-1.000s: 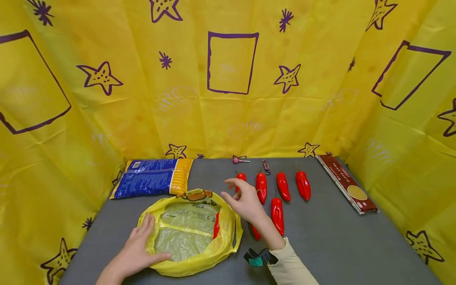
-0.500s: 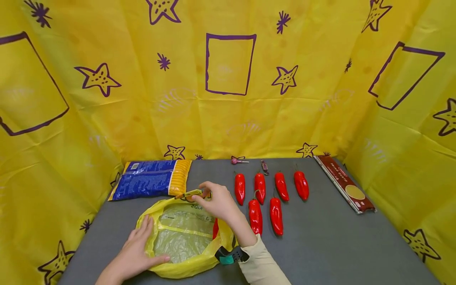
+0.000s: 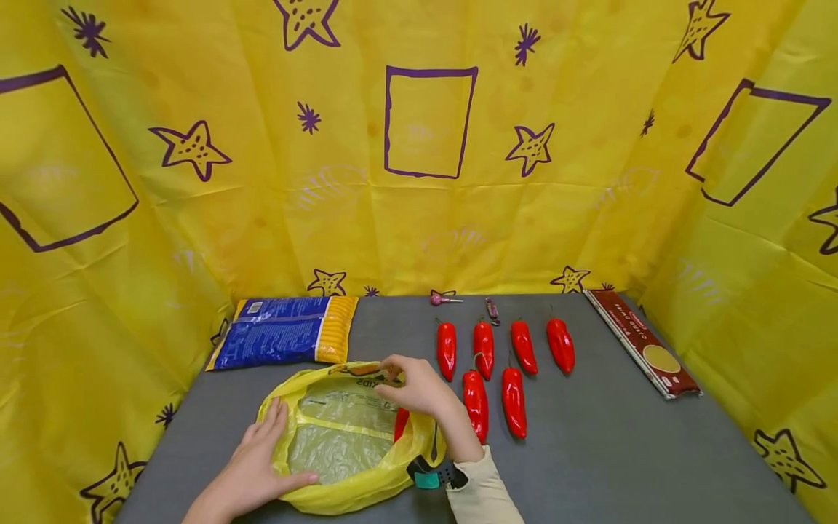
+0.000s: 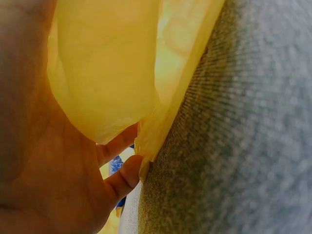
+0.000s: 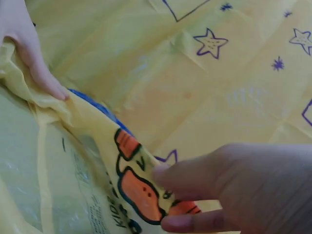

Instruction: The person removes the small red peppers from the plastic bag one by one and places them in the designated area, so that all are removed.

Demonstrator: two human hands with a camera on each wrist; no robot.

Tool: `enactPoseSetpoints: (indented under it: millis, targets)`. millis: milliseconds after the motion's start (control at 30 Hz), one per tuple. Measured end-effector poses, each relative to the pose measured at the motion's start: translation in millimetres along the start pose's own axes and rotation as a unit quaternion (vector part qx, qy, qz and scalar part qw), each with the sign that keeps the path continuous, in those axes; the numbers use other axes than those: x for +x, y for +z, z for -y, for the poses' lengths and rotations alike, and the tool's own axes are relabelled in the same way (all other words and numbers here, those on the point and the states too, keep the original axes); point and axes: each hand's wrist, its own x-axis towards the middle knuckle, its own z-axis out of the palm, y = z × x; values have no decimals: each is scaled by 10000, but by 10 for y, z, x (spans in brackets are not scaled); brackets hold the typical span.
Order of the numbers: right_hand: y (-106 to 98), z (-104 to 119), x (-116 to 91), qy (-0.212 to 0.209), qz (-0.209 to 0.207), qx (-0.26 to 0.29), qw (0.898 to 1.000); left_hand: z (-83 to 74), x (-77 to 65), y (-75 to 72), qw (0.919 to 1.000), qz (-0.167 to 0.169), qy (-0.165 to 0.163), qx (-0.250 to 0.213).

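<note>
A yellow plastic bag (image 3: 353, 495) stands with its mouth spread, its rim folded outward. Inside, against its right wall, part of a red pepper (image 3: 401, 422) shows. My left hand (image 3: 252, 466) rests along the bag's left side, fingers extended; up close in the left wrist view, the fingertips (image 4: 129, 170) touch the plastic near the table. At the far right part of the rim, my right hand (image 3: 419, 389) pinches the bag's edge between thumb and fingers, beside the printed orange figure (image 5: 141, 195). Several red peppers (image 3: 513, 404) lie right of the bag.
Behind the bag lies a blue and yellow packet (image 3: 278, 331). A lollipop (image 3: 445, 299) and a wrapped candy (image 3: 492, 311) are at the back of the grey table (image 3: 622, 451). A long brown spaghetti packet (image 3: 641, 342) lies at the right. Yellow printed cloth surrounds the table.
My right hand has moved left from above the peppers to the bag's far rim, where a raised flap now lies lower. My left hand has stayed at the bag's left side.
</note>
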Motion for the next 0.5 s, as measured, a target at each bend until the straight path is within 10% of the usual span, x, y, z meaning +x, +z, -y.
enactPoseSetpoints:
  millis: [500]
  targets:
    - [-102, -12, -72, 336, 194, -724, 9966, -8, 25, -19, 9998, 106, -143, 56]
